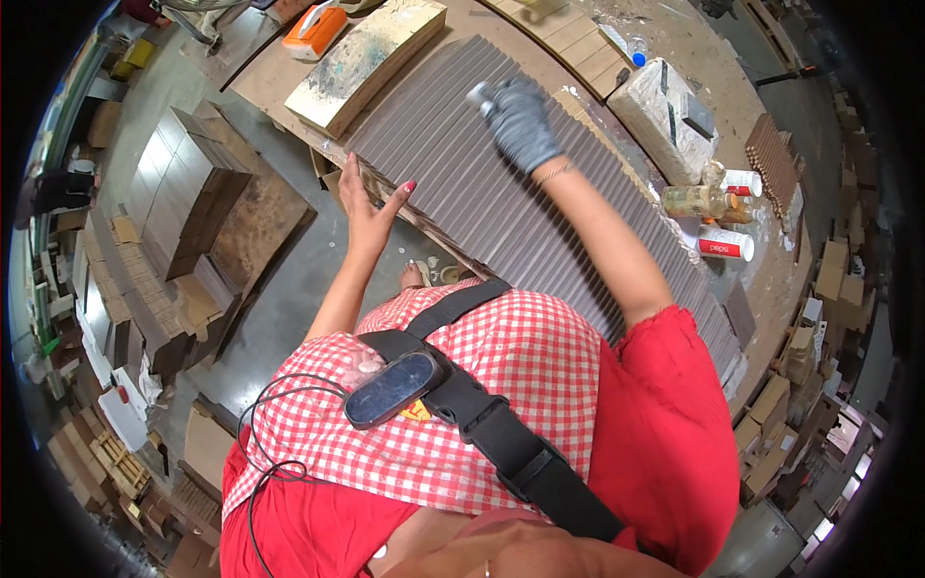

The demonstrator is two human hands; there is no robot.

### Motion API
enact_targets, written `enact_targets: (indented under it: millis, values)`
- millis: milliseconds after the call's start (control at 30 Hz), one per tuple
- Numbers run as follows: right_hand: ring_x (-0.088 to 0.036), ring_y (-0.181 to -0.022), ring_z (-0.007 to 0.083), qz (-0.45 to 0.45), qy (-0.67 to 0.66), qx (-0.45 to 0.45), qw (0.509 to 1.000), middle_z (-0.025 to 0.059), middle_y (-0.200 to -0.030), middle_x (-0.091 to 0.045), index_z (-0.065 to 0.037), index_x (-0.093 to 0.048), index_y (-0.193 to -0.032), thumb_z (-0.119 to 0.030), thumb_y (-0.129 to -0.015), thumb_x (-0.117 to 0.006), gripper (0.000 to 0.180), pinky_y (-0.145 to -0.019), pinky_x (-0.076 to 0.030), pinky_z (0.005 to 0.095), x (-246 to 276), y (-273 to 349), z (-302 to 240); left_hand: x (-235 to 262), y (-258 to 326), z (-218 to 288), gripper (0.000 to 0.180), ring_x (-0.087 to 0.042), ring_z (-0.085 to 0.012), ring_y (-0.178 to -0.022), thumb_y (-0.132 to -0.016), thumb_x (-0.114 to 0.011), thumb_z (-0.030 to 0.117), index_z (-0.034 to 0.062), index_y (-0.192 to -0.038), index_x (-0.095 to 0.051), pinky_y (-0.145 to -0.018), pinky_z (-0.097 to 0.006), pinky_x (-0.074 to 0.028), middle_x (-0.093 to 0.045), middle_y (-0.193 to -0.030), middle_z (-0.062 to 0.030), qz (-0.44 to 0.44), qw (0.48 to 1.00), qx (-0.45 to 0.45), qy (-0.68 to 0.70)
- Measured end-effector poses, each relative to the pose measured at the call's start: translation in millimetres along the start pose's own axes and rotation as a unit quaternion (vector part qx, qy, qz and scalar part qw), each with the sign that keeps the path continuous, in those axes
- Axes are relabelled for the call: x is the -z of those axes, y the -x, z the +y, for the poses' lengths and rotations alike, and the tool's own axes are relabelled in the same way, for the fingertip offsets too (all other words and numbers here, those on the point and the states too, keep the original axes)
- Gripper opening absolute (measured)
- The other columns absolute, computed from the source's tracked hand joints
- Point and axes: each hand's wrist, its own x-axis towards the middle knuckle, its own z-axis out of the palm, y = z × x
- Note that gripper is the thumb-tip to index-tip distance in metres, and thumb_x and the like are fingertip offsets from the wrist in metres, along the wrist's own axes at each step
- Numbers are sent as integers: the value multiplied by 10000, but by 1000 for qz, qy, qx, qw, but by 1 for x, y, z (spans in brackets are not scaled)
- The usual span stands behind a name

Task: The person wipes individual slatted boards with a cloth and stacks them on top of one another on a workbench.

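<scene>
A long row of grey-brown strips (434, 144), packed edge to edge, runs diagonally across the workbench before me. My right hand (525, 125), in a grey glove, is over the far part of the row with its fingers closed round a small whitish object (479, 93). That object is blurred, and its kind cannot be made out. At the row's near left edge is my bare left hand (368, 214), fingers stretched and thumb apart, holding nothing. Its fingertips are close to the strips' ends; whether they touch is unclear.
A pale, stained wooden block (366, 67) lies beyond the row, near an orange-and-white tool (315, 32). To the right are a plastic-wrapped block (665, 120), a yellowish bottle (694, 201) and a red-and-white cup (725, 244). Stacked boards (183, 183) stand on the left.
</scene>
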Motion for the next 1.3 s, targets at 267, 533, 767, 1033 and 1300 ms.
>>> enact_targets:
  millis: [267, 533, 767, 1033, 1300]
  values:
    - [-601, -1001, 355, -2, 202, -147, 968, 177, -1079, -625, -153, -748, -1010, -434, -840, -650, 342, -904, -489, 414, 32, -80, 126, -7, -2, -4, 1036, -263, -376, -1393, -767, -803, 385, -3, -1507, -189, -1145, -433, -227, -265, -1493, -255, -28, 999, -18, 19]
    - [-643, -944, 275, 109, 65, -98, 987, 167, -1032, -641, -112, -701, -1136, -170, -836, -712, 306, -872, -504, 347, 74, 46, 86, -8, -5, -11, 1038, -257, -379, -1398, -773, -800, 384, -5, -1509, -180, -1141, -429, -231, -261, -1502, -260, -44, 999, -26, 16]
    - [-629, -787, 140, 239, -105, -274, 926, 90, -954, -677, -5, -673, -1128, -102, -861, -696, 284, -742, -522, 294, 112, 151, 90, -8, -10, -9, 1011, -211, -382, -1422, -808, -763, 423, -8, -1511, -179, -1157, -427, -190, -218, -1525, -276, -51, 998, -17, 14]
    - [-623, -975, 252, 184, 94, -272, 940, 109, -1051, -652, -89, -715, -1074, -84, -781, -734, 294, -915, -508, 345, 85, 215, 8, -6, -17, -19, 961, -173, -404, -1430, -863, -703, 427, -110, -1468, -185, -1165, -440, -160, -199, -1521, -309, -74, 997, -26, -24]
    - [-622, -992, 275, 180, -1, -279, 943, 85, -1049, -657, -119, -732, -1011, -33, -686, -769, 339, -930, -507, 363, 39, 260, -55, -16, -46, -33, 978, -138, -408, -1432, -855, -701, 460, -107, -1467, -190, -1163, -461, -137, -171, -1527, -310, -78, 995, -30, -48]
